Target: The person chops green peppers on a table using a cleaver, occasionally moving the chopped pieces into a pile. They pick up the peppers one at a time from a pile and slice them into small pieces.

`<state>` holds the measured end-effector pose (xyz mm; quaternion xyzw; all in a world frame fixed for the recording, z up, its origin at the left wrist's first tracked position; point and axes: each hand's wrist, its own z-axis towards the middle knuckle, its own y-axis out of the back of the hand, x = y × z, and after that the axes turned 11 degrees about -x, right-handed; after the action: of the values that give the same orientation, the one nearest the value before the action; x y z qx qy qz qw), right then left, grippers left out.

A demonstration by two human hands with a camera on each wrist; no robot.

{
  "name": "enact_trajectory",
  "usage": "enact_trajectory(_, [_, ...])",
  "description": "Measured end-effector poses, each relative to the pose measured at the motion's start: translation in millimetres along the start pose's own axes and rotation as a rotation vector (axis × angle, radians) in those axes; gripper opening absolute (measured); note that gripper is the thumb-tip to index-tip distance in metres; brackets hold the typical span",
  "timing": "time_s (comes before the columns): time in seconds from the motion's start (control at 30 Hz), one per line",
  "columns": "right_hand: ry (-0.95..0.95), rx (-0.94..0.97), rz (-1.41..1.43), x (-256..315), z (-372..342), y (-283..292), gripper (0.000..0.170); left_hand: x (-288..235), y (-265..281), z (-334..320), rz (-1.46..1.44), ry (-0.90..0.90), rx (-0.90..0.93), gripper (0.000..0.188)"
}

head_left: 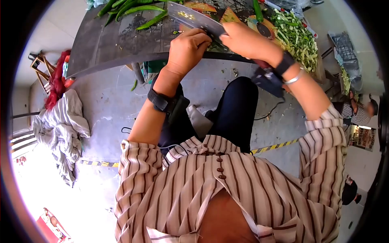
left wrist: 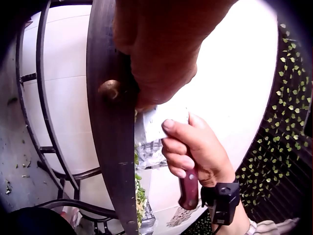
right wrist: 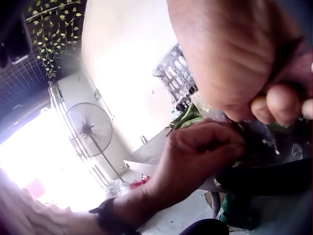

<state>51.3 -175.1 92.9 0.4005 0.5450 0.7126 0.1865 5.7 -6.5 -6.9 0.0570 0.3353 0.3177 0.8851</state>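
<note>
Over the table's (head_left: pixel 97 52) near edge, the right hand (head_left: pixel 247 40) curls its fingers round a cleaver (head_left: pixel 194 18) (broad blade, that); the left hand (head_left: pixel 188 47) bunches its fingers, pinching anything or not, I can't tell.

A dark grey table with a smooth top and a dark edge (head_left: pixel 109 52) carries a loose group of long, glossy green peppers (head_left: pixel 144 8) on its left far part; one of them lies nearest the edge, at a slant; a broad heap of chopped pale-and-green pieces (head_left: pixel 298 38) spreads over the right part; a single long green pepper (head_left: pixel 257 11) lies left of the heap; orange patterned patches (head_left: pixel 229 15) show between the groups; small green scraps dot the surface.
</note>
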Motion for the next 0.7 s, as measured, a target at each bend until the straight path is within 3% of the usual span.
enact_trajectory(0.07, [-0.075,0.013,-0.009,5.7,15.7,-5.0,0.025,-2.1,1.5,2.9,0.008,0.01,0.022,0.004])
enact_trajectory(0.13, [0.107,-0.085,-0.061,13.8,24.4,-5.7,0.024,-1.7,3.5,1.4,0.028,0.031,0.041,0.004])
enact_trajectory(0.17, [0.011,-0.045,0.001,15.8,23.4,-1.5,0.024,-1.6,3.1,1.2,0.009,0.023,0.029,0.004])
enact_trajectory(0.3, [0.008,-0.098,0.046,-4.2,13.6,3.6,0.021,0.7,0.9,1.9,-0.012,0.011,0.001,0.006])
enact_trajectory(0.4, [-0.159,0.042,0.088,9.5,2.3,22.5,0.021,0.6,0.5,-1.6,0.011,-0.013,0.008,0.008])
enact_trajectory(0.7, [-0.285,0.205,0.236,11.3,-1.6,20.5,0.016,-1.7,4.3,-1.1,0.0,-0.007,0.008,0.003])
